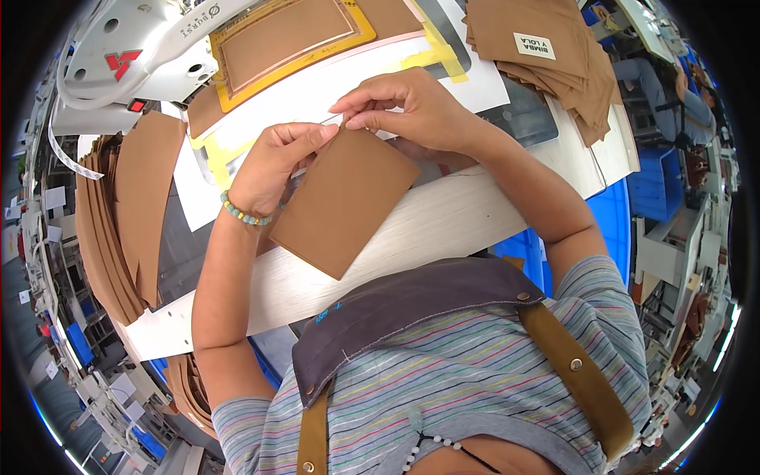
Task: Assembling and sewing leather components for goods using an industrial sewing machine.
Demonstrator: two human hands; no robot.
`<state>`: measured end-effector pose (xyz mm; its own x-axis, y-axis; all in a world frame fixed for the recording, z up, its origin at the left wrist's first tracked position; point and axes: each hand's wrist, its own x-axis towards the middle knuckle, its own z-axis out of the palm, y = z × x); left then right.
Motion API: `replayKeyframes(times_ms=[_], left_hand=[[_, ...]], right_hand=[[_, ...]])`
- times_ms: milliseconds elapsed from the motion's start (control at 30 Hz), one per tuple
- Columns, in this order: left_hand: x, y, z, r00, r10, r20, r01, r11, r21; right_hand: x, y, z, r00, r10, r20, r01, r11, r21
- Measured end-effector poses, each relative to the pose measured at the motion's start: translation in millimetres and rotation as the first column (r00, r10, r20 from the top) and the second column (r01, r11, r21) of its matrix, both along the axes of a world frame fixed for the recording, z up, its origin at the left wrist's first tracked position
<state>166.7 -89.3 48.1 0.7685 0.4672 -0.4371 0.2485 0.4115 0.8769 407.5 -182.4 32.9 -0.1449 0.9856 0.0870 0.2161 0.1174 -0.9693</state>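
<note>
A flat brown leather-like panel (348,198), roughly rectangular, hangs tilted over the front edge of the table. My left hand (273,162), with a beaded bracelet at the wrist, is closed on the panel's upper left side, thumb near the top corner and the other fingers partly hidden behind it. At that same corner, the thumb and forefinger of my right hand (416,111) are pinched together. Its remaining fingers curl in behind the panel's upper edge. Whether a thread or other small bit is also between the fingertips is too small to tell.
A white sewing-type machine (119,63) stands at the far left. Beyond my hands lies a yellow-framed template (360,28) with brown material. Stacks of brown pieces sit at left (142,198) and far right (546,75). Blue bins (657,182) stand right of the white table (443,210).
</note>
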Motion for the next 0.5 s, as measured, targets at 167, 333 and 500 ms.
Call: replayKeyframes(times_ms=[167,333,500], left_hand=[[0.9,-2.3,-2.6,0.999,0.045,-0.008,-0.045,0.997,0.066],[1.9,-4.8,-5.3,0.998,0.063,-0.026,-0.059,0.990,0.127],[0.4,-12.4,-10.3,0.995,0.097,-0.035,-0.087,0.973,0.213]], right_hand=[[-0.3,-0.2,4.0,0.999,-0.005,0.053,0.007,0.999,-0.034],[-0.9,-1.2,5.0,1.000,0.001,-0.020,-0.001,1.000,-0.021],[-3.4,-2.7,6.9,0.999,-0.002,-0.049,-0.001,0.998,-0.063]])
